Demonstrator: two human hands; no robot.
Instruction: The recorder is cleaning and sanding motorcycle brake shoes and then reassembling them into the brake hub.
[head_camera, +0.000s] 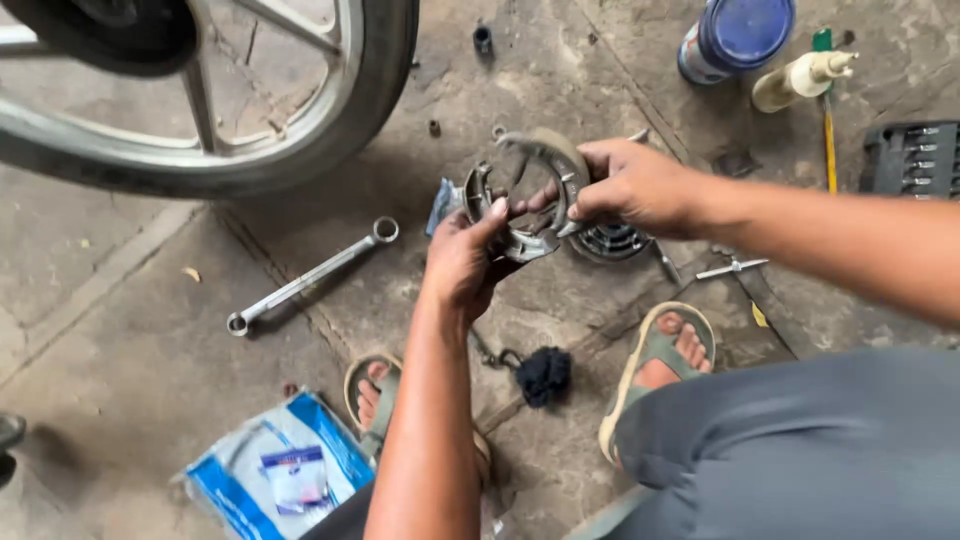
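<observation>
Holding a pair of curved metal brake shoes (525, 195) above the concrete floor (130, 330), both hands grip tight: left hand (465, 255) at the lower rim, right hand (630, 185) at the upper. Likely stiff, fairly heavy, greasy; the rims look the safest hold.

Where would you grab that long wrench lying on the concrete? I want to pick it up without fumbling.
Grip the wrench around the middle of its straight shank, coming down from above. It lies flat and slanted on the floor, ring ends at both tips, nothing touching it. The shank is narrow and even, so fingers can likely pinch its two long edges; the wheel stands clear behind it.
</observation>
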